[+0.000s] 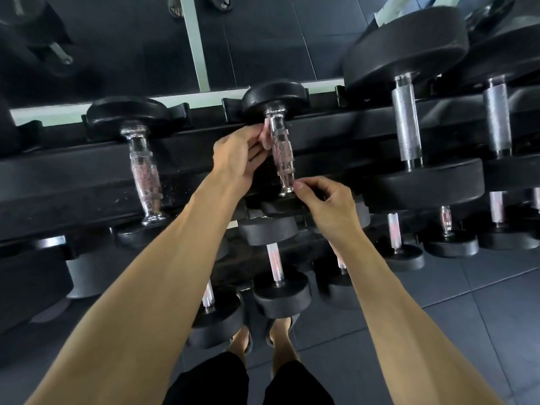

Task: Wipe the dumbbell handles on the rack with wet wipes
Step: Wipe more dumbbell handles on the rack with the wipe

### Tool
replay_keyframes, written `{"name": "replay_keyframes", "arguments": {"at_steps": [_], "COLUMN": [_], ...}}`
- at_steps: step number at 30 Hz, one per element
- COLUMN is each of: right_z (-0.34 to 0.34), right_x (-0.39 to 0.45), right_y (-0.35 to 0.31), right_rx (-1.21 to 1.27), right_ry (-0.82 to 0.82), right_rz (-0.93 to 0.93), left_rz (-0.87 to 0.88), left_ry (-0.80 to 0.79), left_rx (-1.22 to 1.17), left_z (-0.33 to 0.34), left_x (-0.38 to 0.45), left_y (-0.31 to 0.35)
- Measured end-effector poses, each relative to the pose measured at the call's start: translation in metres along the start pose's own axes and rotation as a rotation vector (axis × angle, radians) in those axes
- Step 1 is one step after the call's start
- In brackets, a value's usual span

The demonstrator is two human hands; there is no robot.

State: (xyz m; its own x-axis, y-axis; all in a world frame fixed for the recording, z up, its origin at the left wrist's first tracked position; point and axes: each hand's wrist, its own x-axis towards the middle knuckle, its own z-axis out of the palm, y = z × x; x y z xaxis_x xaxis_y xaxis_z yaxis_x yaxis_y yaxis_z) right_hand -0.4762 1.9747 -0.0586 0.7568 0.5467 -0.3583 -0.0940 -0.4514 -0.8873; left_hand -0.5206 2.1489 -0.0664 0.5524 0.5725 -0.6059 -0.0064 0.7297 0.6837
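Observation:
A chrome dumbbell handle (283, 154) with black round heads lies on the top tier of the black rack (73, 176), at the middle of the view. My left hand (238, 154) is at the handle's upper left side, its fingertips pinching a small pale wet wipe (265, 135) against the metal. My right hand (328, 204) is at the handle's lower end, with thumb and forefinger pinched together beside the collar. I see nothing held in it. Most of the wipe is hidden by my fingers.
A second chrome-handled dumbbell (144, 176) lies to the left, and two big dumbbells (406, 124) to the right. Smaller dumbbells (274, 261) fill the lower tiers. A mirror (263, 39) stands behind the rack. My sandalled feet (280, 331) stand on dark floor tiles.

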Motion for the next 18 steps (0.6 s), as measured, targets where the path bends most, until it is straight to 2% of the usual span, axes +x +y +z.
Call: {"name": "replay_keyframes", "arguments": {"at_steps": [2,6,12,16,18], "right_z": [0.0,-0.001,0.0,0.002,0.003], "right_x": [0.0,0.001,-0.003,-0.005,-0.005], "right_y": [0.001,0.003,0.01,0.011,0.011], "right_rx": [0.022,0.034,0.028,-0.047,-0.044], "right_ry": [0.005,-0.003,0.056,0.034,0.037], "right_rz": [0.006,-0.007,0.02,0.003,-0.003], "left_rz": [0.011,-0.004,-0.075,0.011,-0.016], "left_ry": [-0.027,0.049,0.02,0.154,0.179], "left_rx": [-0.036,-0.033,0.272,0.111,0.113], "left_z": [-0.002,0.006,-0.006,0.01,0.013], "left_x": [0.003,0.012,-0.01,0.012,0.013], "left_y": [0.004,0.007,-0.002,0.017,0.013]}}
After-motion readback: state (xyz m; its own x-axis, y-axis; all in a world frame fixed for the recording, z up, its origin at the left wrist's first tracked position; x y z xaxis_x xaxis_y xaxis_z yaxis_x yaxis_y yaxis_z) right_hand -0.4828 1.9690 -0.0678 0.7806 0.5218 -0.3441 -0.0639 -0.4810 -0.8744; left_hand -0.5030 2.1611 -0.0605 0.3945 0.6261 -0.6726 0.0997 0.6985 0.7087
